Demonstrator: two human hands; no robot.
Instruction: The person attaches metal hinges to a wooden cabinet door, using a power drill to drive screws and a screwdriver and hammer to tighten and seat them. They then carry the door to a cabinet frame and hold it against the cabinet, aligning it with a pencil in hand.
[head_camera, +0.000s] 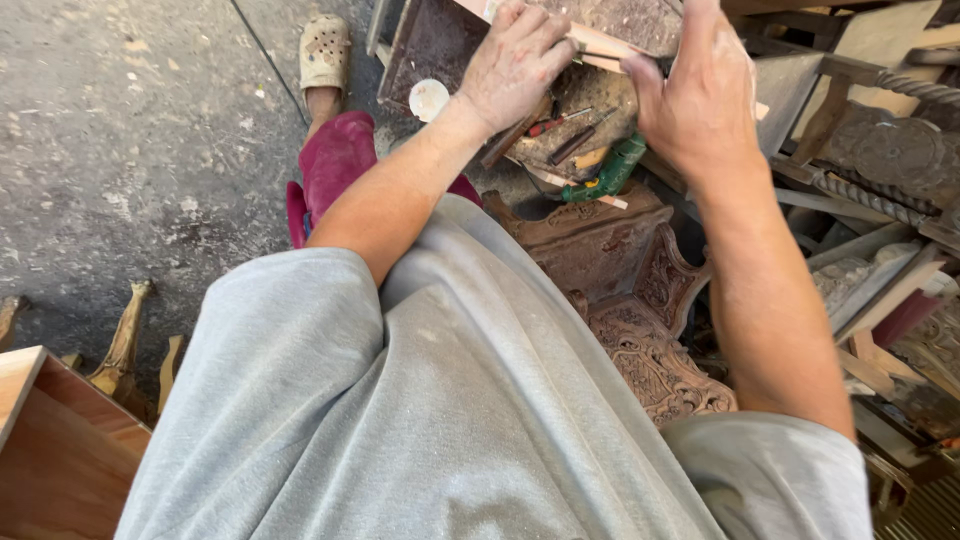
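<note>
The wood strip (600, 45) lies at top centre on a dusty board (620, 15), long axis running left-right w/ a slight tilt. Your left hand (515, 65) is closed over its left end. Your right hand (695, 95) sits at the right end, fingers curled; can't tell what it grips. Both touch the strip. Below them: green drill (610, 170), red screwdriver (555, 123).

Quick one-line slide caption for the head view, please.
Left hand and right hand grip a pale wooden strip above carved wooden furniture pieces and a green power drill.
</note>
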